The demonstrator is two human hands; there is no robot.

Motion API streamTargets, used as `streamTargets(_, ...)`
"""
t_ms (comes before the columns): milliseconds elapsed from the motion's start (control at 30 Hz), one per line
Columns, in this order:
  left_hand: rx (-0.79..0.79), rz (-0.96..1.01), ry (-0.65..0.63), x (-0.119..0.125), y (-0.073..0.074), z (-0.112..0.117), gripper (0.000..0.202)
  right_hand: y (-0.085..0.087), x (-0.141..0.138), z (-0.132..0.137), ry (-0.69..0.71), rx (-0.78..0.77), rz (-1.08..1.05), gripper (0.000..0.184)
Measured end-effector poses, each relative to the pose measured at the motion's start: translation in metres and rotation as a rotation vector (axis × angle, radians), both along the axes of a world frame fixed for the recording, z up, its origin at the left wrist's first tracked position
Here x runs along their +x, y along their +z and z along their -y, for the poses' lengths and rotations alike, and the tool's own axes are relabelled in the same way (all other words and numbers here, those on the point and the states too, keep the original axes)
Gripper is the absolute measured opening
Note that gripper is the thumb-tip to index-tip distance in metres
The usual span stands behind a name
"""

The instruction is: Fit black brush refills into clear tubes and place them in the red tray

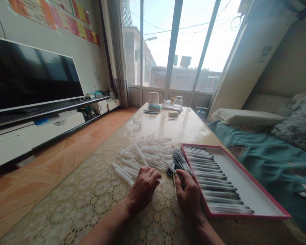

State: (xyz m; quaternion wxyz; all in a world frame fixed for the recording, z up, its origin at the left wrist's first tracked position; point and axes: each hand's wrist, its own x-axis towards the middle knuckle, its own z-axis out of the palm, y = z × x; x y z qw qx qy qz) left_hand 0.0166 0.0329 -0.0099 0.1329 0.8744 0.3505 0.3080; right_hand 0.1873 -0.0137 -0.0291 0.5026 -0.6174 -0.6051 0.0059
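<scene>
My right hand [188,192] is closed, thumb and fingers around a slim pen [168,164] that points up and left. Just beyond it lies a bundle of thin dark pen refills [181,159] with grey tips. My left hand [146,185] has its fingers curled at the near edge of a loose pile of white plastic tubes [153,149]. One tube slants up beside its knuckles; what its fingertips pinch, if anything, is hidden. Right of my right hand, a pink-rimmed shallow box [255,177] holds a row of white pens with dark ends [214,180].
A patterned cover lies over the long table [86,207]. Toward its far end are a drinking glass [137,121], a small box [173,113] and a glass jug [177,101]. A teal-covered sofa [277,153] runs along the right; a television [35,75] stands left.
</scene>
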Motion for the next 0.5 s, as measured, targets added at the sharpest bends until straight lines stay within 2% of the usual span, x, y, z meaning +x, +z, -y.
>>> streamTargets(67, -0.138, 0.214, 0.07, -0.006, 0.005, -0.002, 0.017, 0.001, -0.002, 0.002, 0.035, 0.007, 0.015, 0.019)
streamTargets(133, -0.361, 0.493, 0.133, -0.012, 0.009, -0.006, 0.017, 0.004, -0.003, 0.005, 0.059, 0.006, 0.062, 0.017)
streamTargets(200, -0.52, 0.643, 0.162, -0.016, 0.01, -0.011, 0.02, 0.007, -0.005, 0.007, 0.064, 0.003, 0.11, 0.014)
streamTargets(400, -0.824, 0.766, 0.122, -0.022, 0.009, -0.018, 0.03, 0.015, -0.005, 0.009, 0.075, -0.008, 0.187, 0.01)
streamTargets(500, -0.918, 0.794, 0.098, -0.022, 0.009, -0.017, 0.03, 0.016, -0.004, 0.009, 0.095, -0.01, 0.223, 0.01)
